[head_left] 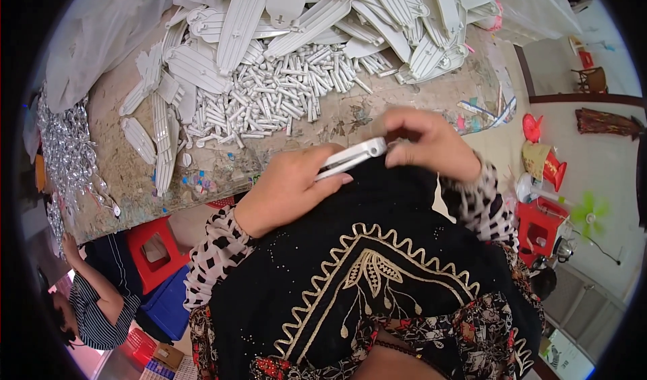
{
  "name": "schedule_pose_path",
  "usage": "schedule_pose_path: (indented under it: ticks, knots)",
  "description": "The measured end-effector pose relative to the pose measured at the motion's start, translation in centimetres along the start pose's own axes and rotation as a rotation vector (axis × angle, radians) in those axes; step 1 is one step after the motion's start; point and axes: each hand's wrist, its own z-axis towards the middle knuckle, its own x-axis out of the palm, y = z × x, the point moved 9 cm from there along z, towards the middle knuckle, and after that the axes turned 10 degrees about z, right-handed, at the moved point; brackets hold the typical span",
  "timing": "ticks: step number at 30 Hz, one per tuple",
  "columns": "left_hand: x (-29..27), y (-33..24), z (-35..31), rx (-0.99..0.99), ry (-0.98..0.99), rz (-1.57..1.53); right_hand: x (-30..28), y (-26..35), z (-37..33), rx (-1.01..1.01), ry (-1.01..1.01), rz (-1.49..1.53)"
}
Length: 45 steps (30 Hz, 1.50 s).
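Observation:
My left hand [290,183] is closed round a white plastic piece [354,156], made of two long flat parts lying almost together. A rounded end with a hole sticks out toward my right. Close by that end is my right hand [431,142], its fingers bent and smeared by motion; whether something small is between them I cannot make out. Beyond my hands, a heap of small white plastic pegs [269,90] lies on the worn table [222,171]. Long ribbed white plastic pieces [242,26] are piled behind and to the left of the pegs.
Silvery tinsel-like strips [71,144] hang over the table's left end. A person in a striped top [104,312] reaches toward them. Red stools [156,252] and a blue crate [165,302] stand below at left. On the right are a red stool [539,228] and a green-bladed fan [590,216].

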Motion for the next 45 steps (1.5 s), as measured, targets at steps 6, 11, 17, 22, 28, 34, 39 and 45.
schedule_pose_path:
  ticks: [6, 11, 17, 22, 28, 34, 39, 45]
  knots:
    - [-0.1, 2.6, -0.7, -0.254, 0.1, 0.251, -3.6, -1.1, 3.9, -0.28, -0.4, -0.967]
    - [-0.6, 4.2, -1.5, -0.356, 0.019, 0.495, -2.2, -2.0, 6.1, -0.304, -0.353, -1.328]
    - [0.4, 5.3, -1.9, -0.368, 0.121, 0.656, -2.0, -1.6, 4.9, -0.268, -0.192, -0.86]
    - [0.4, 4.1, -1.3, -0.283, 0.118, 0.668, -0.4, -6.2, 4.9, -0.058, -0.236, 0.173]
    - [0.6, 4.1, -1.3, -0.313, 0.129, 0.674, 0.1, -6.4, 4.7, -0.142, -0.283, -0.087]
    - [0.7, 4.5, -1.3, -0.331, 0.144, 0.622, 3.9, -2.0, 3.1, -0.607, -0.134, -0.796]
    - [0.7, 4.3, -1.4, -0.335, 0.146, 0.596, 4.2, -1.9, 2.6, -0.666, -0.154, -0.836]
    - [1.4, 3.6, -1.8, -0.234, 0.12, 0.653, 1.7, -1.1, 5.1, -0.344, -0.212, -0.403]
